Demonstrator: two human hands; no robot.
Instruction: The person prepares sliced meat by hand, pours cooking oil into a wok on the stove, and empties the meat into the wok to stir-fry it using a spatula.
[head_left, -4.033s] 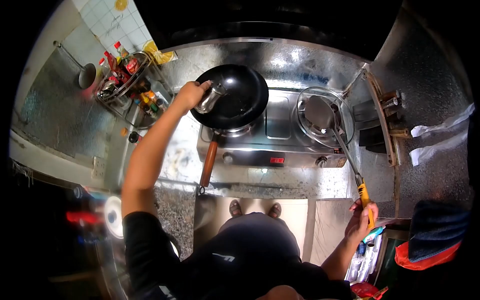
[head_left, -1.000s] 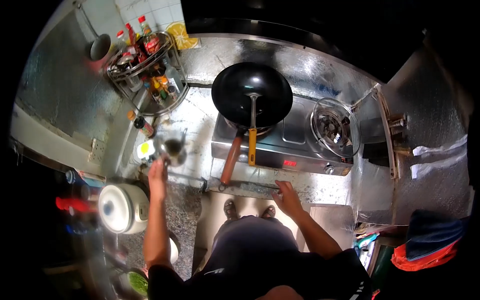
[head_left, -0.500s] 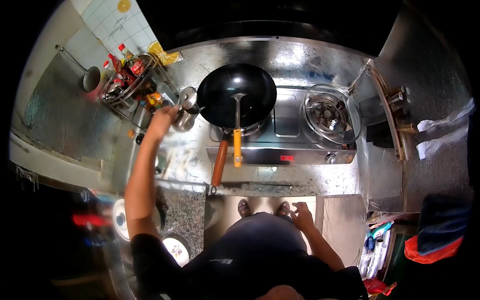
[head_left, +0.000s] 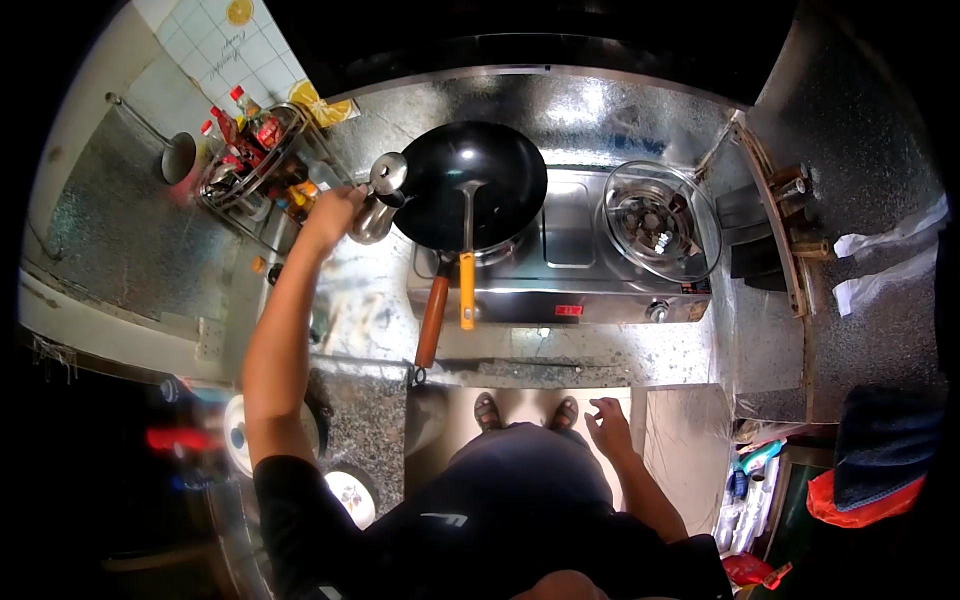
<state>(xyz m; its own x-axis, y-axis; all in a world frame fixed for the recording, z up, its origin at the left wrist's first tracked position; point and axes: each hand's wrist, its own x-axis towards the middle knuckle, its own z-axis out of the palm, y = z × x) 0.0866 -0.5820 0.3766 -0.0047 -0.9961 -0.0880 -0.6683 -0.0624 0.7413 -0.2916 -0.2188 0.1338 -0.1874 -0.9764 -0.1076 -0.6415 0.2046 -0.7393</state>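
My left hand (head_left: 336,214) is closed round the handle of a metal oil pot (head_left: 373,220), whose round lid (head_left: 388,173) stands raised. The pot is just left of the black wok (head_left: 505,150), which sits on the left burner. A spatula with a yellow handle (head_left: 467,290) rests in the wok, its handle over the front rim beside the wok's wooden handle (head_left: 432,322). My right hand (head_left: 608,428) hangs in front of the counter edge, fingers apart, holding nothing.
A glass lid (head_left: 712,225) lies over the right burner of the steel stove (head_left: 570,225). At the left are a bottle rack (head_left: 262,165) and a hanging ladle (head_left: 178,158). A knife rack (head_left: 770,220) is on the right; a rice cooker (head_left: 238,435) stands lower left.
Since the first frame, the spatula has moved from the right burner into the wok, and my right hand has let it go. The oil pot dropped towards the counter, then came back up beside the wok.
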